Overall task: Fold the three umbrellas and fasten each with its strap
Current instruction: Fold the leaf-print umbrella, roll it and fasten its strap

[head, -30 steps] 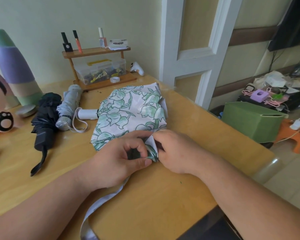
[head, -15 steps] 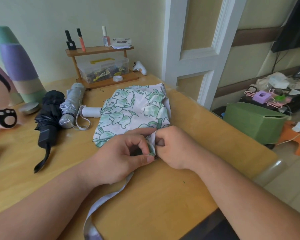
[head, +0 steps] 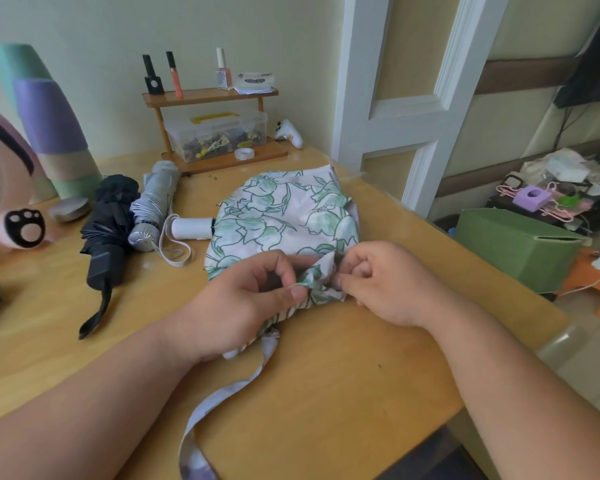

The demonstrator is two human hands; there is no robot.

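Both hands pleat the floral umbrella's edge

The floral umbrella [head: 281, 216] lies spread on the table [head: 343, 393] in front of the wooden shelf [head: 215, 95], farther from it than the black umbrella [head: 108, 230] and silver umbrella [head: 155, 202]. The left hand [head: 243, 299] pinches a gather of canopy between thumb and forefinger; the right hand [head: 381, 282], fingers curled, nips the next fold. The slick cloth could slip and the pleats spring open, and the loose strap [head: 229, 393], trailing away from the shelf, may get rolled inside.
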